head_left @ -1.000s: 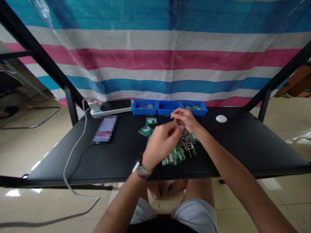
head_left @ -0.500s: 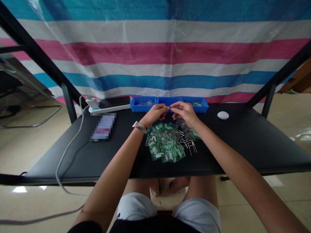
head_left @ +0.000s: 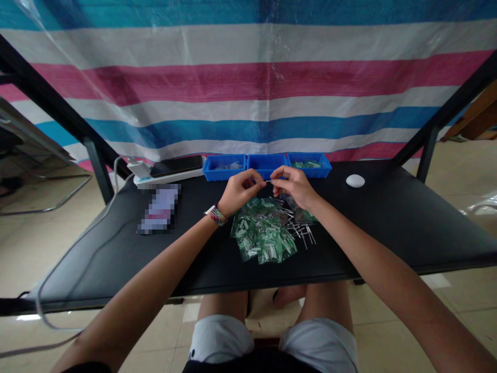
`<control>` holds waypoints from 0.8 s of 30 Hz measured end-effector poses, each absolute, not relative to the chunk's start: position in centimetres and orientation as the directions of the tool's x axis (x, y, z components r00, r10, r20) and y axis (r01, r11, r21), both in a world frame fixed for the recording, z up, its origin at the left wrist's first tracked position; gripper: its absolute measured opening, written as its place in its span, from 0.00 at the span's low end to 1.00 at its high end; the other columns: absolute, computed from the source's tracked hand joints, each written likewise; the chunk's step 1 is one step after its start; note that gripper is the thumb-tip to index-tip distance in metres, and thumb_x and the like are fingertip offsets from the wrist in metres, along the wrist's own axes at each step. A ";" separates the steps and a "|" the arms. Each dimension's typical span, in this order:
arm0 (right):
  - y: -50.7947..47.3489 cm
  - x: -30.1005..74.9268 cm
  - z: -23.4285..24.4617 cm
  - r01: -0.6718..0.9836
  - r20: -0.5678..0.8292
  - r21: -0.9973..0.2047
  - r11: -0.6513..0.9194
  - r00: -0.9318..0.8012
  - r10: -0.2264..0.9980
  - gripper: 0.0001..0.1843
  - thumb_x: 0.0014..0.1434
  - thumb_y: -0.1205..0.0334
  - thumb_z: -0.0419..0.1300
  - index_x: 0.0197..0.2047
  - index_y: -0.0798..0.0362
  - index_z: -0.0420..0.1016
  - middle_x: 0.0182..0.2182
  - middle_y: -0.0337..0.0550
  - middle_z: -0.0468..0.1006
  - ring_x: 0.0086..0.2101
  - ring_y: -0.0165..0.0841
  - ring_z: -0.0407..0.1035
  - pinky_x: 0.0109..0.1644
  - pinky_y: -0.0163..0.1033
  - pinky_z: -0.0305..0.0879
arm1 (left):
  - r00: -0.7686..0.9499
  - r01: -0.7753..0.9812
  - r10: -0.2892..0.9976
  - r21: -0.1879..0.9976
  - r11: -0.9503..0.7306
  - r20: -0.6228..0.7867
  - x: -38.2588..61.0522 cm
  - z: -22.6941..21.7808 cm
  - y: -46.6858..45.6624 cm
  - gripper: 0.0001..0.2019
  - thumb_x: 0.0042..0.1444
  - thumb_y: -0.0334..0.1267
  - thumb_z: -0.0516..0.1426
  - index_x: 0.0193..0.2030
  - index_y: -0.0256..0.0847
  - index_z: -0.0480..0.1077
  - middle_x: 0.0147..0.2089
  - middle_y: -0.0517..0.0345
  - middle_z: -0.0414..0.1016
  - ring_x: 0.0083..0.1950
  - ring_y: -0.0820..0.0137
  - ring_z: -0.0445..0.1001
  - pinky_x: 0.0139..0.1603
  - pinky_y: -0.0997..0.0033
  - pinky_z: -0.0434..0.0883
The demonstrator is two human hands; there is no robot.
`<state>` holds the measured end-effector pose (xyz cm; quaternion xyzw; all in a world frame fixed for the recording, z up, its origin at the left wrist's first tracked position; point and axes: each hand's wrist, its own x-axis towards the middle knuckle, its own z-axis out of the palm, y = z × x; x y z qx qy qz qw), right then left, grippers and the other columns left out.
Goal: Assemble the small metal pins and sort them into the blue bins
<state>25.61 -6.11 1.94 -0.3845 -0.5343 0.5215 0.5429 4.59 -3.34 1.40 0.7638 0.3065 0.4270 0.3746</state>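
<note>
My left hand point(head_left: 239, 192) and my right hand point(head_left: 294, 187) meet over the middle of the table, fingertips pinched on a thin silvery pin point(head_left: 268, 181) between them. Its exact kind is too small to make out. Below the hands lies a heap of small green-tinted plastic bags point(head_left: 264, 238) with pale pieces inside. Loose metal pins point(head_left: 298, 228) are scattered to the right of the heap, and a clear bag point(head_left: 297, 207) sits partly under my right wrist. Just behind the hands stand a left blue bin point(head_left: 224, 173), a middle blue bin point(head_left: 267, 157) and a right blue bin point(head_left: 310, 172).
A white power strip point(head_left: 166, 178) with a plug and a dark phone point(head_left: 176, 166) is at the back left. Another phone point(head_left: 160, 210), blurred out, lies nearer. A white mouse-like object point(head_left: 355, 181) rests on the right. A grey cable point(head_left: 83, 233) crosses the left table edge.
Both hands have come slightly nearer to me, and their fingertips have moved a little apart, so the thin pin shows between them. The camera view has shifted slightly.
</note>
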 end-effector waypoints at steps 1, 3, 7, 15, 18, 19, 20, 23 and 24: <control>-6.2 25.5 1.8 -0.151 0.185 -0.974 0.166 -0.118 0.976 0.16 0.46 0.56 0.77 0.36 0.52 0.79 0.29 0.36 0.77 0.25 0.29 0.73 0.28 0.35 0.77 | 0.451 0.159 0.790 0.833 -0.530 0.416 4.4 1.3 -3.5 0.13 0.62 0.48 0.66 0.37 0.40 0.74 0.32 0.60 0.75 0.28 0.73 0.71 0.29 0.73 0.65; -6.2 25.3 1.6 -0.149 0.177 -0.976 0.156 -0.142 0.974 0.16 0.47 0.56 0.77 0.35 0.52 0.79 0.29 0.36 0.77 0.25 0.29 0.73 0.28 0.36 0.77 | 0.446 0.175 0.797 0.834 -0.524 0.407 4.1 1.1 -3.7 0.13 0.61 0.48 0.67 0.37 0.40 0.75 0.33 0.58 0.76 0.28 0.73 0.70 0.30 0.73 0.65; -6.3 25.0 1.1 -0.152 0.121 -0.984 0.093 -0.187 0.975 0.18 0.49 0.50 0.77 0.35 0.52 0.78 0.28 0.38 0.79 0.24 0.30 0.74 0.27 0.37 0.77 | 0.405 0.185 0.811 0.831 -0.525 0.422 3.6 0.4 -3.8 0.14 0.61 0.49 0.67 0.36 0.39 0.77 0.33 0.57 0.77 0.29 0.72 0.68 0.30 0.73 0.64; -6.6 24.5 0.9 -0.107 0.190 -0.978 0.180 -0.096 0.977 0.19 0.45 0.52 0.79 0.31 0.52 0.77 0.25 0.36 0.78 0.24 0.31 0.76 0.30 0.37 0.76 | 0.404 0.177 0.823 0.849 -0.499 0.399 3.8 0.2 -4.0 0.16 0.59 0.51 0.68 0.36 0.38 0.77 0.32 0.57 0.76 0.30 0.72 0.67 0.31 0.73 0.63; -6.5 24.5 0.8 -0.085 0.222 -0.973 0.215 -0.084 0.971 0.18 0.45 0.53 0.79 0.31 0.52 0.77 0.25 0.36 0.78 0.25 0.32 0.76 0.32 0.38 0.77 | 0.417 0.160 0.836 0.877 -0.454 0.357 3.6 0.4 -4.1 0.17 0.62 0.52 0.64 0.36 0.38 0.76 0.31 0.58 0.74 0.30 0.72 0.69 0.32 0.73 0.64; -6.5 24.6 0.8 -0.078 0.231 -0.971 0.225 -0.081 0.970 0.17 0.46 0.53 0.78 0.31 0.52 0.77 0.25 0.36 0.78 0.25 0.32 0.76 0.32 0.39 0.77 | 0.420 0.153 0.840 0.885 -0.439 0.343 3.5 0.4 -4.2 0.17 0.64 0.52 0.62 0.35 0.38 0.75 0.31 0.58 0.74 0.30 0.72 0.70 0.32 0.73 0.65; -6.5 24.6 0.8 -0.071 0.238 -0.970 0.233 -0.080 0.968 0.17 0.47 0.53 0.78 0.31 0.52 0.77 0.25 0.37 0.78 0.25 0.32 0.76 0.33 0.39 0.77 | 0.423 0.149 0.843 0.892 -0.427 0.332 3.4 0.4 -4.2 0.18 0.64 0.52 0.61 0.34 0.38 0.75 0.30 0.58 0.74 0.30 0.71 0.70 0.32 0.73 0.65; -6.5 24.6 0.7 -0.053 0.247 -0.968 0.244 -0.082 0.965 0.16 0.49 0.53 0.77 0.31 0.52 0.78 0.25 0.38 0.79 0.26 0.33 0.76 0.33 0.39 0.77 | 0.425 0.146 0.845 0.896 -0.419 0.325 3.3 0.4 -4.1 0.17 0.64 0.51 0.62 0.33 0.38 0.75 0.29 0.58 0.74 0.30 0.71 0.70 0.33 0.72 0.66; -6.5 24.7 0.7 -0.054 0.249 -0.968 0.245 -0.084 0.965 0.16 0.49 0.53 0.77 0.31 0.52 0.78 0.26 0.38 0.79 0.26 0.33 0.76 0.33 0.39 0.77 | 0.423 0.144 0.843 0.894 -0.425 0.333 3.3 0.3 -4.1 0.17 0.63 0.51 0.62 0.33 0.38 0.75 0.29 0.59 0.73 0.30 0.71 0.70 0.32 0.72 0.65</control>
